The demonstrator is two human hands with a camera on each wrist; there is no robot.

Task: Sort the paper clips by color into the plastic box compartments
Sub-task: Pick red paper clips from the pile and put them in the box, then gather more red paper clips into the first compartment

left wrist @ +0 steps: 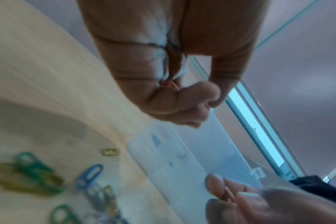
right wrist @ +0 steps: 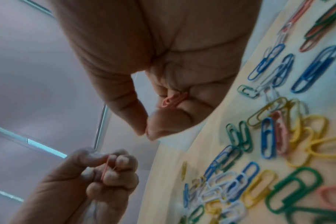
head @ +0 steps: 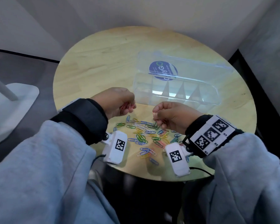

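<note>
Wire paper clips [head: 145, 135] — glossy, many-coloured loops — litter the round wooden table [head: 94, 62]; left hand [head: 118, 101] and right hand [head: 171, 115] each clutch pink clips [head: 127, 106].

A plain indoor room, perhaps an office corner: a small round wooden bench [head: 94, 62] set against bare grey walls [head: 136, 12], dark floor [head: 23, 70], white stand base [head: 14, 102].

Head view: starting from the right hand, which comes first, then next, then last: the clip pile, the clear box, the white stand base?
From the right hand:
1. Clip pile: just below it, on the table's near side.
2. Clear box: behind the hand, toward the table's far right.
3. White stand base: off the table, on the floor far left.
</note>
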